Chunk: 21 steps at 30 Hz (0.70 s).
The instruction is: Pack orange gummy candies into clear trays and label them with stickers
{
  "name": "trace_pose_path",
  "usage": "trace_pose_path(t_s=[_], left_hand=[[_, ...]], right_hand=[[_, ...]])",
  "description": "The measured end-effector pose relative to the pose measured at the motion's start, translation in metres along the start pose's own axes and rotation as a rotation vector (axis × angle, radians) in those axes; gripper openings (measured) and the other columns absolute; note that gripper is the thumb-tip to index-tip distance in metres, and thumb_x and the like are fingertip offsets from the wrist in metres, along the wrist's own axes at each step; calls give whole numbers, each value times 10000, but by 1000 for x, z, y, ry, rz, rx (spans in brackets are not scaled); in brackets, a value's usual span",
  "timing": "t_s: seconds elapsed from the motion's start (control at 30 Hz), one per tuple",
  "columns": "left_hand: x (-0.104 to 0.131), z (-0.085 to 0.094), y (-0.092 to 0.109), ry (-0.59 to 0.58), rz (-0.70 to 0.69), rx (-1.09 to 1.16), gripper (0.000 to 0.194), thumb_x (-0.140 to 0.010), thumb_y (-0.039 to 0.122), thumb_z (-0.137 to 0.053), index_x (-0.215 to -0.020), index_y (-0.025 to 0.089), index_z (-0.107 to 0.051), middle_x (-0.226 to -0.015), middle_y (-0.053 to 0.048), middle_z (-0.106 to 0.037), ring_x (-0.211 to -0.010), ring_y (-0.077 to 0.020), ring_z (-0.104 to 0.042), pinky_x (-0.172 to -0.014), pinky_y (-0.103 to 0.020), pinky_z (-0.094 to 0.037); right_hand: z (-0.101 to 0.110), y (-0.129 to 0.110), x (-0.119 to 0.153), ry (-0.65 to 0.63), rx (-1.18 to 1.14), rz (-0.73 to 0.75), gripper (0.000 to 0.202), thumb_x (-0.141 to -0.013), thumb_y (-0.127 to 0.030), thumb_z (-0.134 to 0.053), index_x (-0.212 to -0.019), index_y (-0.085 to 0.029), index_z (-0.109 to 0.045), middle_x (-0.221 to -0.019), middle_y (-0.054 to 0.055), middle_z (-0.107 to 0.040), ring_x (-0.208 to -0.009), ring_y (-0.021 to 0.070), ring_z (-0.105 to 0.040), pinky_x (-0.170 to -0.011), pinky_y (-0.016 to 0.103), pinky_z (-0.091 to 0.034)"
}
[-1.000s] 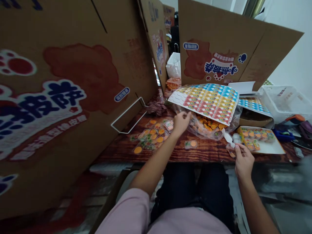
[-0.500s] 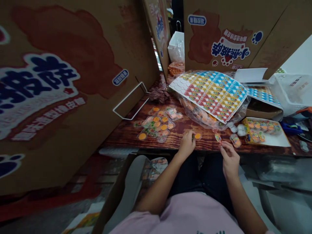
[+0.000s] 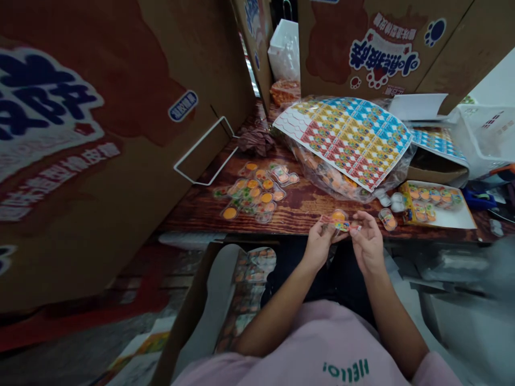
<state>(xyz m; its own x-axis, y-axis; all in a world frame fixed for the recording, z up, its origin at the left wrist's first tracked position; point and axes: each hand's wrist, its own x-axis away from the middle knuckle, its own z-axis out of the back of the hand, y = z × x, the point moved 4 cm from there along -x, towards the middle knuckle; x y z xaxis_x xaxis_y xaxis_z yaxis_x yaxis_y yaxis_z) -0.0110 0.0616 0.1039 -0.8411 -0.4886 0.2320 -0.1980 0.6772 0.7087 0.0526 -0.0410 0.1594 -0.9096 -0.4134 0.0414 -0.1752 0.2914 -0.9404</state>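
Low over the table's front edge, my left hand [image 3: 318,247] is closed on a small clear blister pack [image 3: 339,215] with an orange disc in it. A narrow colourful sticker label [image 3: 341,226] lies across the near side of the pack; how far it is stuck down I cannot tell. My right hand [image 3: 368,245] pinches the label's right end between thumb and fingers. Left of my hands is a loose pile of similar packs [image 3: 253,194]. Right of them lies a single pack [image 3: 387,219], beside an open yellow box [image 3: 458,217] with several labelled packs inside.
A sheet of printed labels [image 3: 354,139] rests on a clear bag [image 3: 306,155] of orange pieces. Large cardboard cartons [image 3: 132,177] stand left and behind. A white wire frame [image 3: 201,155] juts from the left one. At right are a white basket [image 3: 488,139] and a blue tape dispenser [image 3: 478,199].
My hands have come together. The left lifted its pack from the tabletop and moved right; the right brought the label left, onto the pack. The view has shifted slightly.
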Motion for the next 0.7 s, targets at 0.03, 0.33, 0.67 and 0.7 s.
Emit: trace_pose_path(t_s=[0.03, 0.33, 0.67, 0.7], left_hand=[[4, -2, 3, 19, -5, 36, 554, -743, 523, -877, -1091, 175, -622, -1077, -75, -729, -947, -213, -732, -870, -412, -629], [37, -27, 17, -32, -24, 173, 555, -789, 342, -873, -1272, 234, -621, -1343, -99, -686, -1261, -278, -663, -1100, -444, -549], [40, -25, 9, 41, 11, 187, 440, -804, 472, -853, -1078, 181, -669, -1213, -106, -733, -1209, -289, -688, -1068, -475, -557], [40, -25, 8, 55, 11, 191, 430, -800, 470, -857, -1057, 177, -676, -1189, -100, -740, -1187, -279, -696, -1064, -470, -559]], right_hand=[[0, 0, 0, -10, 26, 6, 487, -678, -289, -887, -1112, -274, -668, -1114, 35, -670, -916, 151, -647, -867, 305, -584], [-1, 9, 9, 48, 149, 44, 439, -709, -361, -867, -1067, -258, -635, -1086, 53, -689, -906, 179, -661, -877, 347, -593], [2, 6, 13, 49, 136, 27, 433, -712, -359, -873, -1059, -256, -636, -1064, 48, -699, -879, 171, -665, -853, 336, -589], [3, 7, 13, 52, 144, 30, 429, -718, -364, -870, -1060, -254, -636, -1068, 49, -702, -888, 174, -668, -858, 338, -588]])
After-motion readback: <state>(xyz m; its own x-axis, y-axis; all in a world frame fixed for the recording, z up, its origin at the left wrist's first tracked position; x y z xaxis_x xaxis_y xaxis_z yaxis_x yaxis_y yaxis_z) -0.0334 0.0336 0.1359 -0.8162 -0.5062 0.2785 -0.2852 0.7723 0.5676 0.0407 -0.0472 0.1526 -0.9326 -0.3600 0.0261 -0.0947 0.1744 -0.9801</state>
